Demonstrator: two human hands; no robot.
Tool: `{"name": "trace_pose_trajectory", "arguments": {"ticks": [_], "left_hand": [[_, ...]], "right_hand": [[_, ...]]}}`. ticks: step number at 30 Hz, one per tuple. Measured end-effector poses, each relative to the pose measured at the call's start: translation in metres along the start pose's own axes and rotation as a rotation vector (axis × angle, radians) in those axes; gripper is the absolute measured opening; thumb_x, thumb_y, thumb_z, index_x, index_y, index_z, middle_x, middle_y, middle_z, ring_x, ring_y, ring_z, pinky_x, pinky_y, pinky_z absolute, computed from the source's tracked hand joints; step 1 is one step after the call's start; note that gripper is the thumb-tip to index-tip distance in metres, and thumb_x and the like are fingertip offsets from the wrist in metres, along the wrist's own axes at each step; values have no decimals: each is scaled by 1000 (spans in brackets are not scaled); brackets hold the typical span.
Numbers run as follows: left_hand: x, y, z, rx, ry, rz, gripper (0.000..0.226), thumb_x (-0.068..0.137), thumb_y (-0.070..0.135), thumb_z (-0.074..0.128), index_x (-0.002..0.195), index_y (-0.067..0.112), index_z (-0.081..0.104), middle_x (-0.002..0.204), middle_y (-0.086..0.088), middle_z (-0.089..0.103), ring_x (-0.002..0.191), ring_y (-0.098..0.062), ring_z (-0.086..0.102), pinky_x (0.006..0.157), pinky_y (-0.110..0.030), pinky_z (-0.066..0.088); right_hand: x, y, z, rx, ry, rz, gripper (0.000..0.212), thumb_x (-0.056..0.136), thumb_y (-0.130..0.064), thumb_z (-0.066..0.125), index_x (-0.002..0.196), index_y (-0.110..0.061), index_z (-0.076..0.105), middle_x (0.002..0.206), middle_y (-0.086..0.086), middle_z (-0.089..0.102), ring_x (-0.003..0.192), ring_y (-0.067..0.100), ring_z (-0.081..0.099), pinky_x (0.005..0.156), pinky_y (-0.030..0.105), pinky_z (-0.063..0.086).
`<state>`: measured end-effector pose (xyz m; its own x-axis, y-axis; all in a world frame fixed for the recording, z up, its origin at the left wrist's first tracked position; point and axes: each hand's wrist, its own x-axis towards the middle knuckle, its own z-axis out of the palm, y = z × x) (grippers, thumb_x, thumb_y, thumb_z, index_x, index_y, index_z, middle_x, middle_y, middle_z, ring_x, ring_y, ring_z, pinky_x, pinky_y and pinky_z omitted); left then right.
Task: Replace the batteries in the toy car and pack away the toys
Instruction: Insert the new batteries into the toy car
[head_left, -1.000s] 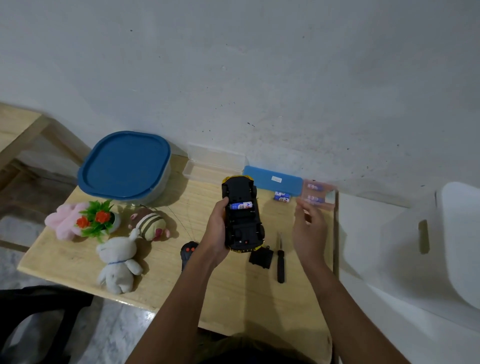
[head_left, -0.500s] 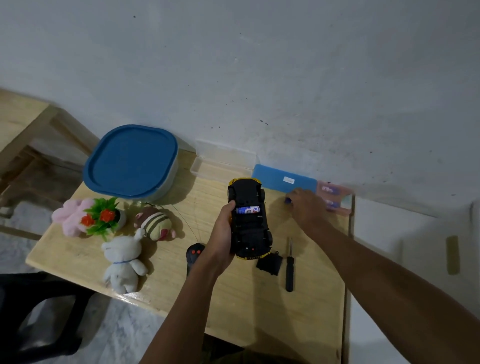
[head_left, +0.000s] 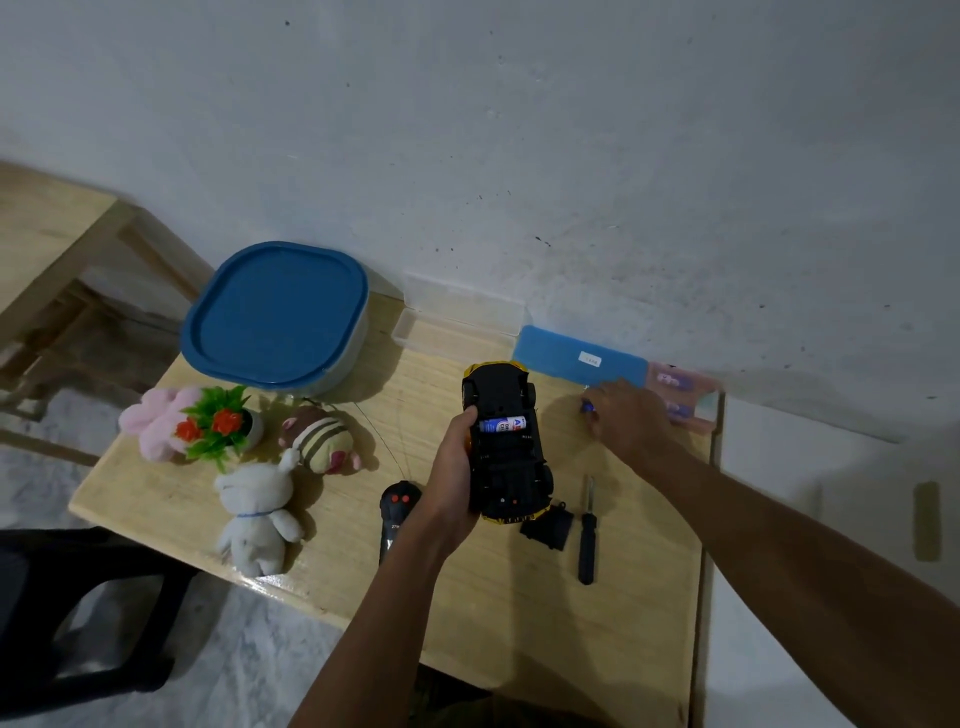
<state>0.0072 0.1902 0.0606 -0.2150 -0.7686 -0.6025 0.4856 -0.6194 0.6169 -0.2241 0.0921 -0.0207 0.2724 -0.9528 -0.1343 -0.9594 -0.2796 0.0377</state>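
Mid-refit: our left hand (head_left: 451, 480) grips the car (head_left: 505, 441); right hand (head_left: 626, 415) pinches a battery (head_left: 587, 407) on the table (head_left: 519, 613), next seating it beside the first.

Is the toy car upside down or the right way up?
Upside down. The toy car shows its black underside, with one battery in the open compartment, held by the left hand.
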Motion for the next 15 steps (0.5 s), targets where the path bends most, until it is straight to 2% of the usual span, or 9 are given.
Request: {"name": "trace_pose_trajectory", "arguments": {"ticks": [3,5,7,9,13,15], "left_hand": [[1,0,-2,-27,1,1,51,96,48,38,128,14,60,108,-13,69,97,-29,66,93,-47,49],[3,2,-2,-37,8,5,51,96,47,38,128,14,61,107,-13,69,96,-29,67,92,-46,49],[5,5,-4,-34,-2,19,51,97,46,37,128,15,61,106,-11,70,94,-28,67,90,-45,49],[6,7,-6,-34,-25,34,50,98,45,34,128,16,61,106,-10,70,93,-26,67,89,-44,49],[8,15,-10,-55,-36,30,51,97,45,35,128,13,60,103,-11,71,90,-26,69,84,-41,51],[9,19,-11,-57,-45,26,51,97,45,36,128,12,60,101,-12,72,88,-27,69,83,-41,51]], "right_hand": [[-5,0,4,112,23,12,32,93,-29,55,123,-19,61,117,3,66,108,23,57,82,36,52],[-9,-4,3,306,67,100,30,93,-28,56,121,-19,64,111,5,67,103,23,60,80,35,50],[-16,-15,-8,618,129,244,24,94,-26,56,114,-20,66,97,0,67,90,20,62,74,34,51],[-26,-30,-28,979,178,377,19,95,-23,58,114,-21,64,92,-5,66,84,17,64,73,34,55],[-57,-68,-76,1586,243,535,19,97,-16,57,116,-19,59,105,6,68,84,17,70,74,33,60],[-76,-85,-99,1704,260,553,28,93,-16,63,120,-19,58,100,5,71,81,18,71,71,32,60]]}}
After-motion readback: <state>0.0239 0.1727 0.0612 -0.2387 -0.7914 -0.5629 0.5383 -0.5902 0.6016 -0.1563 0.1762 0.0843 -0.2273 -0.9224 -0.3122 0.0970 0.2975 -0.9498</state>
